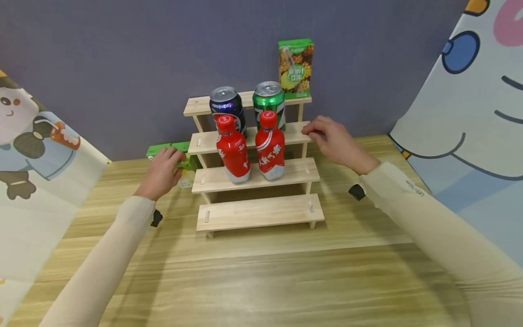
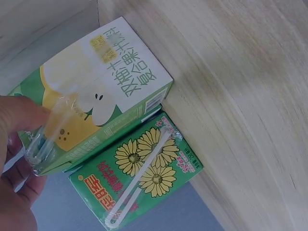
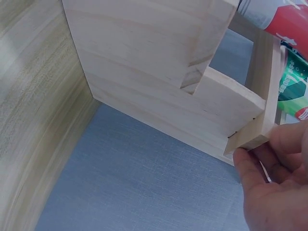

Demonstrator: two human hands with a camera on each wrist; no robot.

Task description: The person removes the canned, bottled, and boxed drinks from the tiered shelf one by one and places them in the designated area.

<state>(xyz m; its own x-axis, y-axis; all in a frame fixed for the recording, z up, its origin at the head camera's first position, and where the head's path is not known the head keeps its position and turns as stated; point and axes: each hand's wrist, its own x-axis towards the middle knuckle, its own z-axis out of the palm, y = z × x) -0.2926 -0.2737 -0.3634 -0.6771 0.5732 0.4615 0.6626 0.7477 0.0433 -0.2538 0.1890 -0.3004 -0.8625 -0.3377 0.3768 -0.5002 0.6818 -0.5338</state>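
**Drinks on stepped wooden rack (image 1: 247, 97): five up, two cartons off it**

Left hand (image 1: 160, 175): at the far left of the worktop (image 1: 261, 281), just left of the rack. Thumb lies across the face of the yellow-and-white pomelo juice carton (image 2: 103, 91), other fingers bent at its edge; read as clamped on the carton. Whether its base touches the worktop: cannot tell. The green chrysanthemum tea carton (image 2: 139, 163), straw on its side, stands right against it.

Right hand (image 1: 333, 141): fingers pinch the right end of the second-from-top shelf (image 1: 295, 131), perhaps to steady the rack.

Rack contents:
- Top shelf: green-topped drink carton (image 1: 296, 70), upright at the right end.
- Second-from-top shelf: dark blue can (image 1: 224, 106) on the left, green can (image 1: 267, 97) on the right, both upright.
- Third shelf: left red bottle (image 1: 234, 154) and right red bottle (image 1: 270, 154), upright, a small gap between them.
- Bottom shelf (image 1: 259, 212), nearest: bears no drink.

Progress (judged): stocking the rack appears well past half. The cans and bottles look settled; the two cartons at the left are seemingly what is left to place.
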